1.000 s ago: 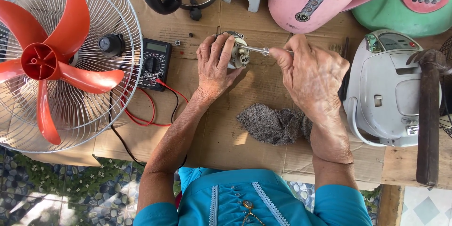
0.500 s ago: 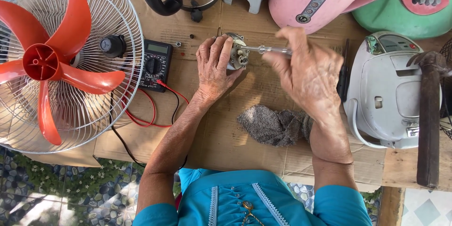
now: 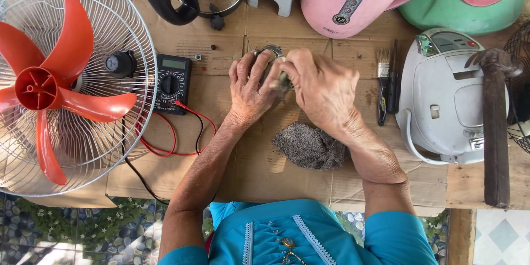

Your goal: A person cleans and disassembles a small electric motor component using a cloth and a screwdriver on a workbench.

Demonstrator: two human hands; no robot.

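Hands together at table centre: left hand [image 3: 251,88] and right hand [image 3: 320,85] both clasp small round grey metal motor part [image 3: 271,54]. Grey knitted rag [image 3: 309,146] lies just near; black multimeter [image 3: 171,83] left.

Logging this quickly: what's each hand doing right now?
Left hand: closed around the small metal motor part.
Right hand: closed on the same part.

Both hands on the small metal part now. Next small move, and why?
Probably tilt the small metal part up from the cardboard. The left hand and right hand wrap it from both sides, hiding most of it, so little can be checked as held.
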